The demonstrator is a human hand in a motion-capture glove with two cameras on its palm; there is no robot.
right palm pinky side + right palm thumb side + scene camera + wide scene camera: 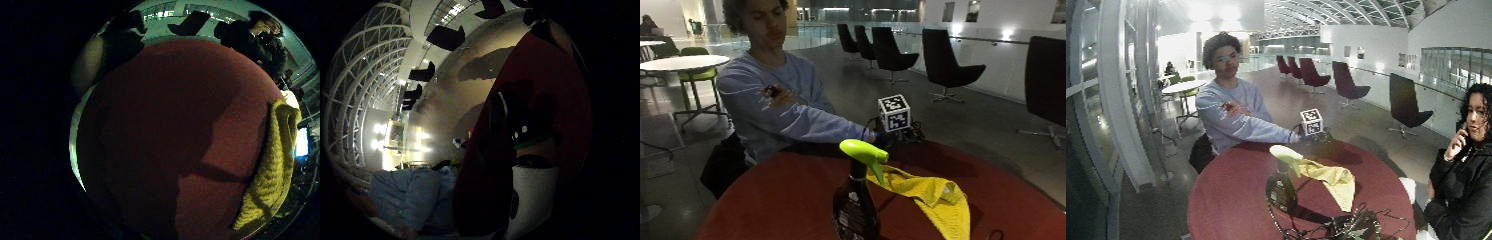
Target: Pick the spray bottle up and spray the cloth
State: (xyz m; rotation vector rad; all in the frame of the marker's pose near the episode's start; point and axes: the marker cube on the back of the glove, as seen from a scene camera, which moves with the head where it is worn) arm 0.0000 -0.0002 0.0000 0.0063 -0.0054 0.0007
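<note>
Round red table [773, 200] (lobby chairs [946, 65] behind) bears yellow cloth [933, 197].

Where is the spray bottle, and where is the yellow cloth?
spray bottle [854, 202], outside view, on its dark body.
yellow cloth [933, 197], outside view, on the middle of the fabric lying on the red table.

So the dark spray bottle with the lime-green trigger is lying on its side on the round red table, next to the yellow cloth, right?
Not quite: the outside view shows the dark spray bottle with the lime-green trigger standing upright on the round red table, beside the yellow cloth.
</note>
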